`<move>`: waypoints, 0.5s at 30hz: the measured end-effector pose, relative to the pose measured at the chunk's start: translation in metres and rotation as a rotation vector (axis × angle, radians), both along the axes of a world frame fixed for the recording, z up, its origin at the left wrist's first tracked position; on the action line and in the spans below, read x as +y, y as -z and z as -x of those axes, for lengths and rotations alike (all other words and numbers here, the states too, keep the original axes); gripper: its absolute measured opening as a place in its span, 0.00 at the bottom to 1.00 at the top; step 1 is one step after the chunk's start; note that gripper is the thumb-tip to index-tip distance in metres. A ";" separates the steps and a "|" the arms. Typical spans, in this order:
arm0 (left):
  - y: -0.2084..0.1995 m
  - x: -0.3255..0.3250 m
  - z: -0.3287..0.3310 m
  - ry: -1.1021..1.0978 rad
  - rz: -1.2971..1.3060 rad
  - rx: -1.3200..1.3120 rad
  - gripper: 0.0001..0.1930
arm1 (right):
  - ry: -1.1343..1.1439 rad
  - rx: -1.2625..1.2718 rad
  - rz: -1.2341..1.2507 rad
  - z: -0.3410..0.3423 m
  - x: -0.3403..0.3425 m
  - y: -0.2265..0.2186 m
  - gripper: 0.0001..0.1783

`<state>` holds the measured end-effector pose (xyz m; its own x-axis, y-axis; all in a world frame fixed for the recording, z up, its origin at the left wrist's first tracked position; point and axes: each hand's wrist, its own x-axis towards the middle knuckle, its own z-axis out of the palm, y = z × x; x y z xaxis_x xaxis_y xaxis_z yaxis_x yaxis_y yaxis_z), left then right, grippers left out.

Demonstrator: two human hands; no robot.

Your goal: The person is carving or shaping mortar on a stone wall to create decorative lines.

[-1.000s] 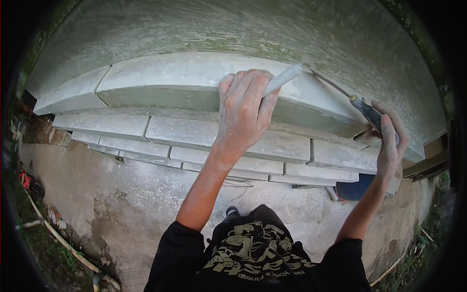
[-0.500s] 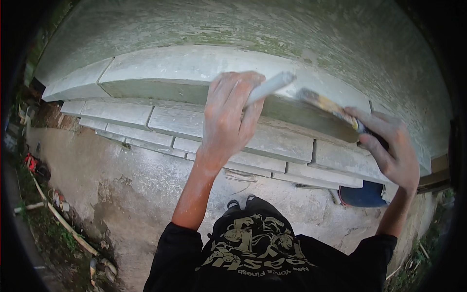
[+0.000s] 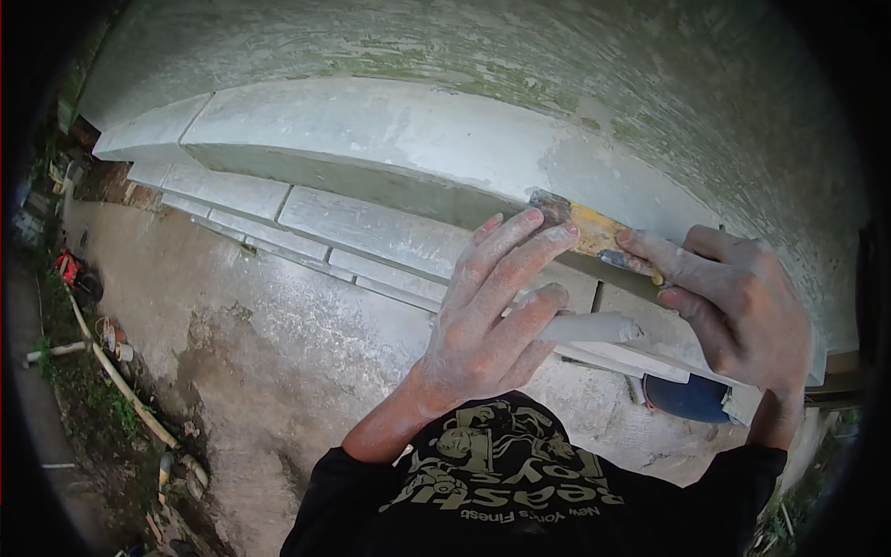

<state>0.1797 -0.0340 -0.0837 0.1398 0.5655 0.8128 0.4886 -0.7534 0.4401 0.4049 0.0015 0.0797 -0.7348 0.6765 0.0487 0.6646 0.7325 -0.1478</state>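
My right hand (image 3: pixel 747 297) grips a worn, flat scraper-like tool (image 3: pixel 599 232) with yellow and dark stains. The tool lies slantwise in front of the upper grey-white ledge (image 3: pixel 371 116). My left hand (image 3: pixel 497 325) has its index and middle fingertips at the tool's far left end. Tucked in the lower part of that same hand is a whitish, rod-like piece (image 3: pixel 599 329), which sticks out to the right; its kind is unclear. Pale dust coats both hands. A damp-looking darker patch (image 3: pixel 575 162) marks the ledge just above the tool.
Behind the ledge rises a grey-green plastered wall (image 3: pixel 445 46). Below it, more stepped pale blocks (image 3: pixel 371 223) run along a stained concrete floor (image 3: pixel 269 343). A dark blue round container (image 3: pixel 687 399) stands at lower right. Pipes (image 3: pixel 130 381) and plants lie at the left.
My left hand has come down and right from the ledge, bringing the whitish piece, and its fingers now meet the tool's end. The right hand's tool has dropped slightly.
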 end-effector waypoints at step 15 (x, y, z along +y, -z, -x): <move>-0.006 -0.004 -0.013 -0.123 0.026 0.054 0.04 | -0.136 0.047 0.118 -0.003 0.019 -0.007 0.27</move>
